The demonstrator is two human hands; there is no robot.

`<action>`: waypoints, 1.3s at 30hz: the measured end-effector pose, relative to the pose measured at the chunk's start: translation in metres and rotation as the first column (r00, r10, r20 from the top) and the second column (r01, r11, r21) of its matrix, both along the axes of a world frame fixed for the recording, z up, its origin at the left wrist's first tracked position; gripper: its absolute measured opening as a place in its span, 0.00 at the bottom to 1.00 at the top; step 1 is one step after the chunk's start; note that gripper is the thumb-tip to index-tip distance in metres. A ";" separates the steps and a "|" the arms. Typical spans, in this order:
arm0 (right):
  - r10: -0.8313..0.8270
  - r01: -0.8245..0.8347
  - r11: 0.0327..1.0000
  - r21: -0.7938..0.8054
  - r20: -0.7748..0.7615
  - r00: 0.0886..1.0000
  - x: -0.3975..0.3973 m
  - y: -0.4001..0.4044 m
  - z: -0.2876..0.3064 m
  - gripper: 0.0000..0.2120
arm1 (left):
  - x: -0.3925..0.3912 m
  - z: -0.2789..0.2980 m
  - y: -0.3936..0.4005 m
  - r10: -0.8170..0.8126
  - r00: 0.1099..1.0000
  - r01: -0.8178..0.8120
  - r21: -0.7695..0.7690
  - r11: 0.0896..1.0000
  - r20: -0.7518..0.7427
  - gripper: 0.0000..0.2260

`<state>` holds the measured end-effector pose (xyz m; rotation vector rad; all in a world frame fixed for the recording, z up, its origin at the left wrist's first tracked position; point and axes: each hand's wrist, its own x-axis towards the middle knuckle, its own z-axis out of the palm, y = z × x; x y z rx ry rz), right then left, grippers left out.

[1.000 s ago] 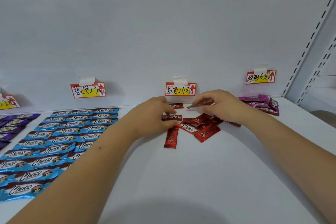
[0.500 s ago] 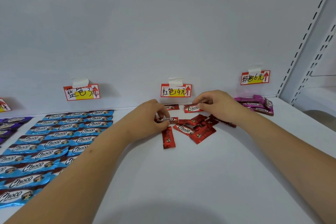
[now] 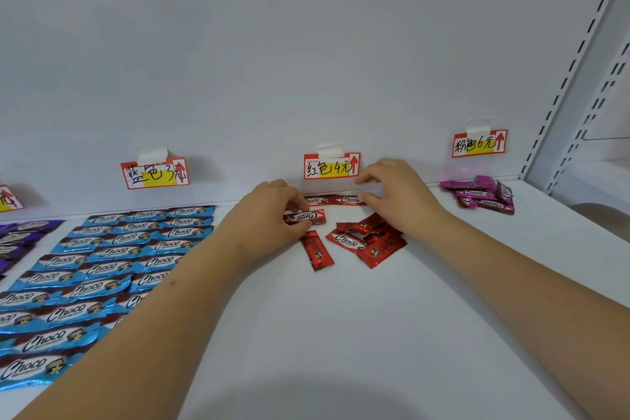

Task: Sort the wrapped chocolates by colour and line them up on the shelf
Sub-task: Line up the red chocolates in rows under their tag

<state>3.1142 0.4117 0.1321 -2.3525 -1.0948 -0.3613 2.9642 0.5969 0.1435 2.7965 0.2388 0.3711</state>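
On the white shelf (image 3: 341, 334), two red chocolates (image 3: 349, 200) lie end to end by the back wall under the red price label (image 3: 331, 167). My right hand (image 3: 395, 196) hovers just right of them, fingers loosely curved and holding nothing. My left hand (image 3: 269, 215) pinches another red chocolate (image 3: 308, 216) lying flat a little nearer. A loose pile of red chocolates (image 3: 370, 239) sits beneath my right wrist, and a single one (image 3: 317, 249) lies lengthwise in front of my left hand.
Blue chocolates (image 3: 102, 259) lie in neat rows on the left under the blue label (image 3: 155, 174). Purple ones (image 3: 17, 239) sit at the far left edge. A pink heap (image 3: 482, 196) lies at the right under the pink label (image 3: 480, 143). A slotted upright (image 3: 579, 78) bounds the right.
My right hand laid its red chocolate down by the back wall beside the first one and let go. My left hand kept hold of its chocolate.
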 end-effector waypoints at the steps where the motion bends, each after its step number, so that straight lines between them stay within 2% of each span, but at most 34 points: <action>1: -0.006 0.006 1.000 0.002 0.031 0.999 -0.002 -0.001 0.002 0.08 | -0.001 0.001 0.000 0.000 1.000 0.000 0.007 1.000 0.005 0.11; 3: 0.004 -0.003 1.000 -0.017 0.028 1.000 -0.005 -0.005 0.004 0.04 | -0.002 0.002 0.001 0.000 1.000 -0.001 0.023 1.000 0.021 0.10; 8: 0.105 -0.112 0.980 -0.164 -0.055 0.993 -0.013 -0.013 0.008 0.07 | -0.005 0.007 0.005 0.018 1.000 -0.018 0.032 0.999 0.008 0.10; 15: 0.117 -0.128 0.980 -0.155 -0.082 0.990 -0.013 -0.014 0.011 0.08 | -0.012 0.014 0.020 0.052 0.997 -0.048 0.079 0.996 -0.054 0.09; 26: 0.138 -0.149 0.982 -0.121 -0.094 0.986 -0.012 -0.014 0.010 0.06 | -0.016 0.019 0.025 0.072 0.993 -0.068 0.040 0.997 -0.093 0.10; 28: 0.136 -0.147 0.982 -0.117 -0.102 0.985 -0.012 -0.014 0.010 0.06 | -0.016 0.020 0.024 0.067 0.993 -0.070 -0.030 0.997 -0.098 0.10; 30: 0.132 -0.145 0.982 -0.117 -0.111 0.985 -0.012 -0.015 0.010 0.06 | -0.016 0.023 0.023 0.067 0.996 -0.077 -0.162 0.984 -0.064 0.09; 33: 0.134 -0.147 0.982 -0.121 -0.110 0.985 -0.012 -0.014 0.011 0.06 | -0.014 0.029 0.020 0.104 0.994 -0.113 -0.369 0.923 -0.046 0.06; 35: 0.134 -0.147 0.982 -0.119 -0.111 0.985 -0.013 -0.014 0.012 0.06 | -0.013 0.034 0.018 0.136 0.986 -0.167 -0.486 0.858 -0.097 0.05; 38: 0.133 -0.145 0.982 -0.119 -0.106 0.985 -0.013 -0.013 0.012 0.06 | -0.016 0.036 0.016 0.125 0.973 -0.229 -0.715 0.661 -0.196 0.07; 39: 0.133 -0.145 0.982 -0.119 -0.106 0.985 -0.013 -0.013 0.012 0.06 | -0.017 0.035 0.016 0.128 0.968 -0.246 -0.732 0.636 -0.214 0.08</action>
